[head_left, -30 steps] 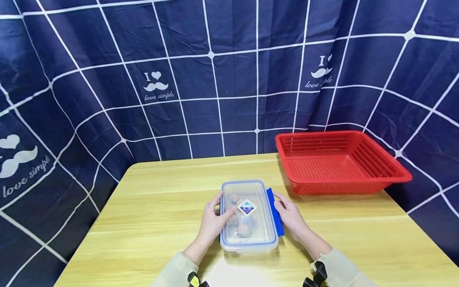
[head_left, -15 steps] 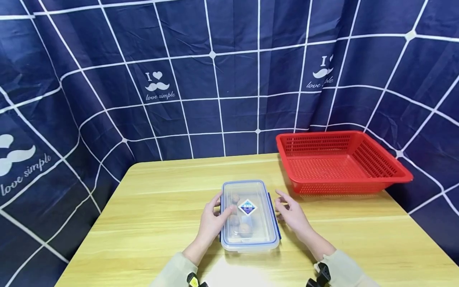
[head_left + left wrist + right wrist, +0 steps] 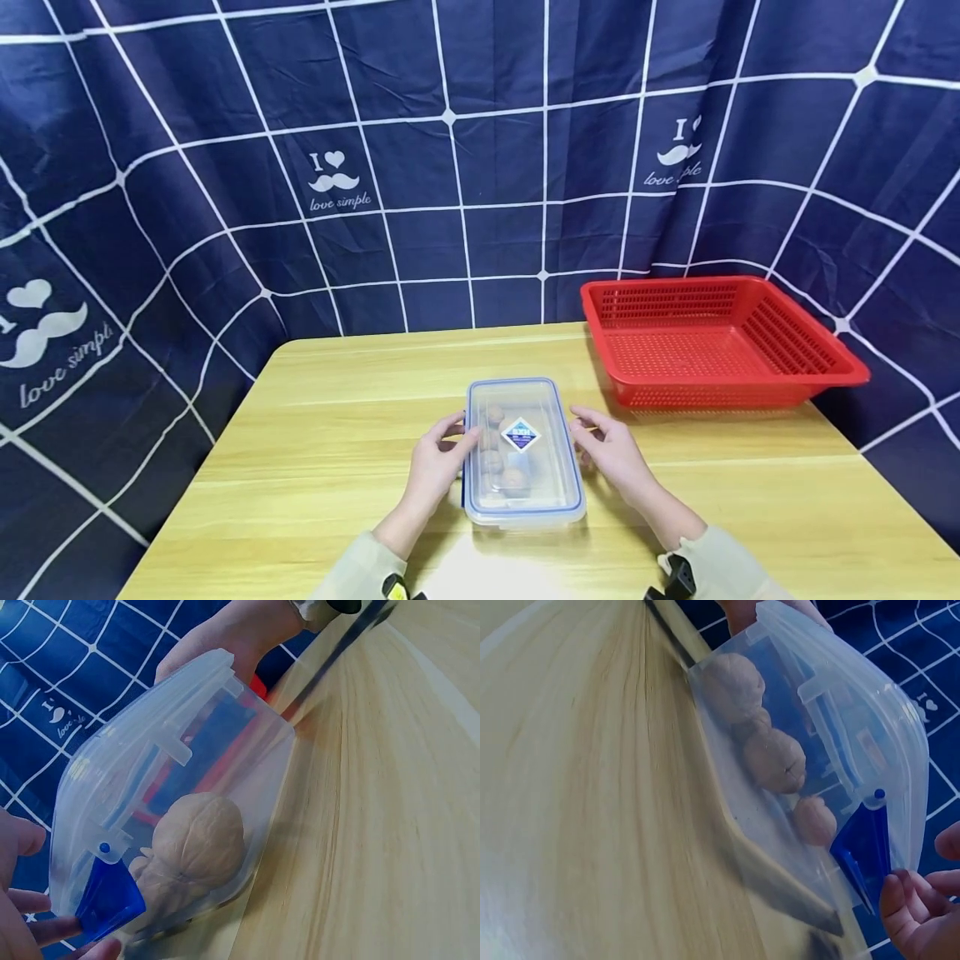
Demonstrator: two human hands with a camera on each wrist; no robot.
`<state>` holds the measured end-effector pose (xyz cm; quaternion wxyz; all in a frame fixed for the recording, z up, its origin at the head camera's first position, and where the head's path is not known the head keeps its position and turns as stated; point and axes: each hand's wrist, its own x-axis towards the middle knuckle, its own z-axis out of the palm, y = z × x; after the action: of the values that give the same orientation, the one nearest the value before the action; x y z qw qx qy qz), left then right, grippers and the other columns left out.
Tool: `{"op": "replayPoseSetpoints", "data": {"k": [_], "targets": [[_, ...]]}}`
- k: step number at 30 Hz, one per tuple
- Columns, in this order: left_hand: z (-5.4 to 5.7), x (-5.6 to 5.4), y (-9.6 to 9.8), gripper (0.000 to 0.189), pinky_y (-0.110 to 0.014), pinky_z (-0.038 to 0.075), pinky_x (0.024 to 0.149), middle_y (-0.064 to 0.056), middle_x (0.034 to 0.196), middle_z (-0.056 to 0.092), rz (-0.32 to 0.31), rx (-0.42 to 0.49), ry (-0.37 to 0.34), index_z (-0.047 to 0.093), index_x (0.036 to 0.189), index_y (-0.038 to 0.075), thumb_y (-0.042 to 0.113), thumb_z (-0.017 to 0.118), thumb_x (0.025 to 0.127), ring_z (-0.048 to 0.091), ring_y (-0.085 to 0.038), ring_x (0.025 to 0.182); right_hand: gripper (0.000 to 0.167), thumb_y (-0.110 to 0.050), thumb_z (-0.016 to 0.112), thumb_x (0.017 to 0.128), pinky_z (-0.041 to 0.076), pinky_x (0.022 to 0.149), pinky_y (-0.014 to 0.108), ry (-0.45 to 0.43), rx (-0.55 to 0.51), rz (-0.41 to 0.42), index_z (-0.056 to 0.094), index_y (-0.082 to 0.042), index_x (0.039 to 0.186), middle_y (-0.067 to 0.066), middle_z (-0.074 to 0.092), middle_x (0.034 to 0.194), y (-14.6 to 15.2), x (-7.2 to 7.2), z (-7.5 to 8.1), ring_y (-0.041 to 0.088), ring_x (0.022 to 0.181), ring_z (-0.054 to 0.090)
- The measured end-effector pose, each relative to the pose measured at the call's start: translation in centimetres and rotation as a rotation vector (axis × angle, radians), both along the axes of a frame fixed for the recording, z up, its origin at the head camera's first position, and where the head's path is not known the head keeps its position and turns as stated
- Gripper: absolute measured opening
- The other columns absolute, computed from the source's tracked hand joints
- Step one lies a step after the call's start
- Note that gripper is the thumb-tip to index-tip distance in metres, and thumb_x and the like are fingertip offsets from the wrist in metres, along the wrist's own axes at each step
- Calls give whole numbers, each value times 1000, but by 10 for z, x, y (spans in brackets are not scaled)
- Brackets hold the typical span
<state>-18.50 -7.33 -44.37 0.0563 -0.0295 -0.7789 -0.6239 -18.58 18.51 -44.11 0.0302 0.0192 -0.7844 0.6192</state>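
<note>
A clear plastic food container (image 3: pixel 551 475) with a lid, blue seal and diamond label lies on the table. Several walnuts (image 3: pixel 775 760) show through its wall. In the left wrist view a blue side latch (image 3: pixel 112 900) stands angled out from the wall, with a fingertip of my left hand (image 3: pixel 435 467) on it; the thumb tip overlaps the lid's left edge. My right hand (image 3: pixel 615 454) is at the opposite side, fingers loosely bent. In the right wrist view its fingertips meet the lower end of the other blue latch (image 3: pixel 866 851), which also slants away from the wall.
A red perforated plastic basket (image 3: pixel 705 393) stands at the back right, beyond my right hand. The wooden table (image 3: pixel 360 400) ends at a navy curtain (image 3: pixel 495 242) with white grid lines on the back and both sides.
The right latch, spread wide in the head view a second ago, has swung down out of sight there. My left thumb has slid outward from the lid's middle to its edge.
</note>
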Motion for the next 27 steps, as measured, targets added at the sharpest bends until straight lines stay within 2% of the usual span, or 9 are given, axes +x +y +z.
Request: {"op": "replayPoseSetpoints", "data": {"k": [3, 12, 20, 27], "targets": [[-1, -1, 0, 47, -28, 52, 72, -10, 99, 66, 6, -4, 18, 61, 118, 1, 32, 69, 83, 61, -20, 85, 40, -10, 57, 92, 52, 55, 32, -1, -3, -5, 50, 9, 126, 17, 56, 95, -1, 1, 1, 22, 66, 57], [-5, -4, 1, 43, -20, 49, 67, -6, 86, 63, 6, 8, 14, 61, 110, -8, 23, 71, 82, 56, -15, 79, 34, -5, 57, 90, 53, 55, 31, -55, -37, 15, 54, 11, 120, 14, 59, 89, -7, 2, 3, 14, 63, 56], [-3, -5, 2, 42, -19, 48, 67, -7, 86, 62, 3, 55, 7, 60, 110, -10, 19, 71, 82, 54, -16, 79, 32, -6, 59, 88, 50, 50, 30, -85, 7, -22, 58, 11, 116, 10, 61, 81, -10, 1, 6, 15, 57, 54], [-1, -4, 3, 39, -21, 49, 65, -5, 82, 61, 10, 17, 26, 62, 106, -10, 19, 71, 81, 55, -13, 74, 32, -6, 60, 88, 51, 52, 30, -95, 20, -28, 58, 10, 115, 10, 61, 81, -9, 1, 8, 15, 57, 54]]}}
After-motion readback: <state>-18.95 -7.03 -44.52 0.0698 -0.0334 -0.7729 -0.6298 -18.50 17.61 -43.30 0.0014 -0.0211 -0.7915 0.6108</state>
